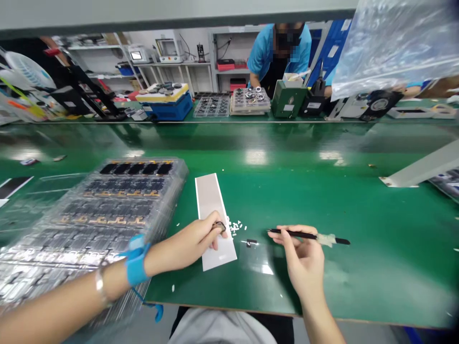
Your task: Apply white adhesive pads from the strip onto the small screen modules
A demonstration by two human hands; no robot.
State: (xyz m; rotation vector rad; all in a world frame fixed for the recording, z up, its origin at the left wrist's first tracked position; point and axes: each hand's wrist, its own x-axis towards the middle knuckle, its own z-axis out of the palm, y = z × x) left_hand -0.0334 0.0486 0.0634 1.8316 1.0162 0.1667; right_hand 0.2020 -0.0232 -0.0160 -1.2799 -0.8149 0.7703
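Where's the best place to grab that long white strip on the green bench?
Take the far end of the white strip, coming from the far side: that end is bare, while the near end lies under your left hand. It lies flat on the green bench and looks thin, so lift that end's edge first, then pinch it.

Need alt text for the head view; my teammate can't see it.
The left hand, wearing a blue wrist strap, pinches a small dark piece over a white strip on a green workbench; the right hand holds a slim black tool. Stacked clear trays lie left.
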